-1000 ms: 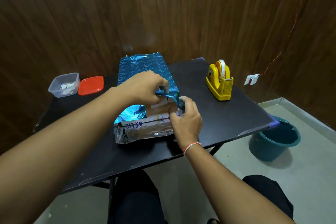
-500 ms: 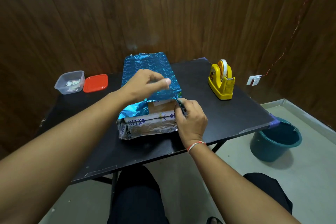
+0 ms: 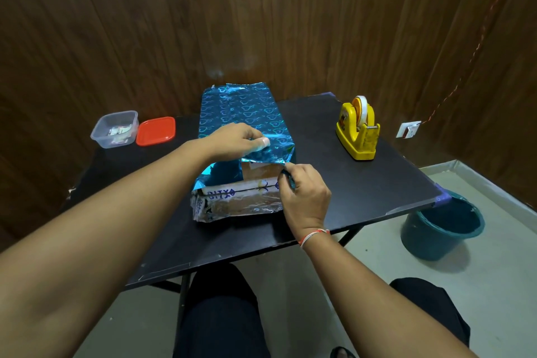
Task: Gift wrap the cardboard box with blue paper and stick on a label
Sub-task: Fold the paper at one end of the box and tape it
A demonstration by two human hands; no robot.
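The cardboard box (image 3: 258, 173) lies on the black table (image 3: 363, 183), covered on top by shiny blue paper (image 3: 244, 109) with a heart pattern. Its near end is uncovered, showing brown card and a printed white strip. My left hand (image 3: 236, 139) rests on top of the box near its front edge, fingers pressing the paper down. My right hand (image 3: 302, 192) is at the box's near right corner and pinches the blue paper's side flap. A silver underside of the paper (image 3: 241, 208) lies spread on the table in front of the box.
A yellow tape dispenser (image 3: 358, 132) stands at the right of the table. At the far left are a clear plastic tub (image 3: 114, 128) with small labels and its red lid (image 3: 156, 131). A teal bucket (image 3: 443, 225) sits on the floor at the right. My knees are under the table's near edge.
My left hand has shifted from the front flap up onto the box top. My right hand moved slightly right and now pinches the side flap at the corner.
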